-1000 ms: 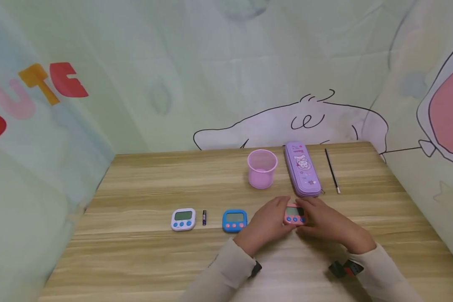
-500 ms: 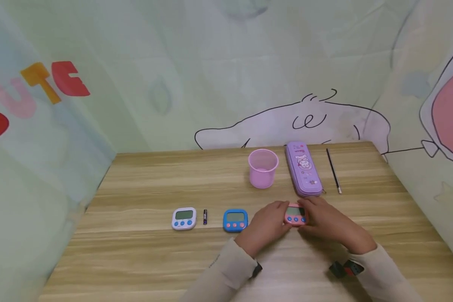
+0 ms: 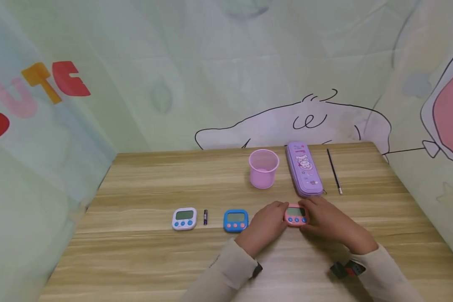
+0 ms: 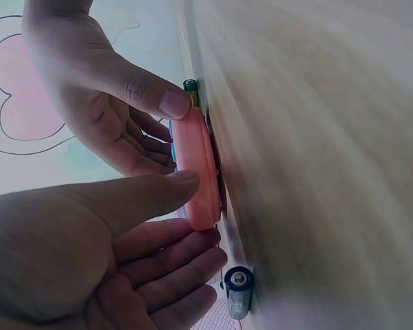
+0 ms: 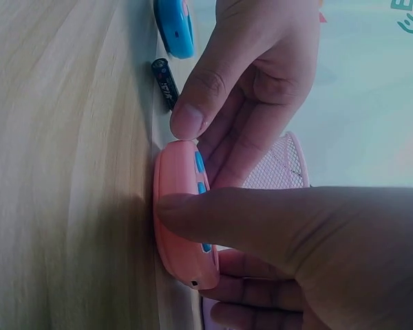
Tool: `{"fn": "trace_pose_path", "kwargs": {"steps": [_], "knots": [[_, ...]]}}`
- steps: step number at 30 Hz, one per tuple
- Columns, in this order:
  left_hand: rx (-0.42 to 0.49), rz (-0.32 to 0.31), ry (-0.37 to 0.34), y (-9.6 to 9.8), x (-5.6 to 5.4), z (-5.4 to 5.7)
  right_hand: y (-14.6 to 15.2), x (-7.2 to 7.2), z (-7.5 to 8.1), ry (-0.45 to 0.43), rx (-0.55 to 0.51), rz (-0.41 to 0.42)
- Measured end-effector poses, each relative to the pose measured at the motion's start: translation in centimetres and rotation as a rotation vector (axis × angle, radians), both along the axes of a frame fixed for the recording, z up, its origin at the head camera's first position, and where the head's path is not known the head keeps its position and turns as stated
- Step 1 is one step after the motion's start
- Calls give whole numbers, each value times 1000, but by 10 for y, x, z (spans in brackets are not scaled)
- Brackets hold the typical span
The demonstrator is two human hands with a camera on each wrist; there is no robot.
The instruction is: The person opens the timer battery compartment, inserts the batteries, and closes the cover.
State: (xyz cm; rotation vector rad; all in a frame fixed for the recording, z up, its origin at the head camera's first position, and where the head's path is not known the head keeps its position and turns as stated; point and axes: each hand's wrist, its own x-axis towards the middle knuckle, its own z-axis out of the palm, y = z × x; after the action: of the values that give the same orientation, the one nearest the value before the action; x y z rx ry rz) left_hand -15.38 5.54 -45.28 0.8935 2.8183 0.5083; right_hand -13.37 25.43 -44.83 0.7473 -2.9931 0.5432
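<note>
Pale cartoon backdrop [image 3: 143, 63] up behind the wood-grain tabletop [image 3: 147, 268], and all the action sits right of the middle, well short of the right edge. Just now the left hand [image 3: 263, 226] has eased its thumb away from the lower corner of the pink timer [image 3: 296, 211] — its grip is loose, fingers mostly straight, and whether a fingertip still touches, I can't be sure. The right hand [image 3: 330, 222] keeps its pinch on the timer's right side. The timer itself has barely shifted, looking flat on the wood in line with the blue timer [image 3: 235, 221] and white timer [image 3: 184, 219] to its left; to my eye, that's placing work close to settled. Now the wrist views earn their keep: the left one picks out a green-ended battery [image 4: 191, 89] beyond the right thumb, the right one a dark battery [image 5: 165, 84] beside the left thumb — both hidden from the head view, which alone shows the pencil [image 3: 334, 172] toward the tabletop's back right corner.
</note>
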Motion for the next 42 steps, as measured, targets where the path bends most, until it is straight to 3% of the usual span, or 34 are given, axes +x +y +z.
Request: {"fn": "trace_pose_path", "kwargs": {"steps": [27,35,42], "knots": [[84,3,-40,-4,-2,5,2,0,4,-23,-42,-3],[126,-50,19,-18,2,12,1,4,10,-26,-92,-4],[239,-20,-43,-40,10,21,-1,9,17,-3,-182,45]]}}
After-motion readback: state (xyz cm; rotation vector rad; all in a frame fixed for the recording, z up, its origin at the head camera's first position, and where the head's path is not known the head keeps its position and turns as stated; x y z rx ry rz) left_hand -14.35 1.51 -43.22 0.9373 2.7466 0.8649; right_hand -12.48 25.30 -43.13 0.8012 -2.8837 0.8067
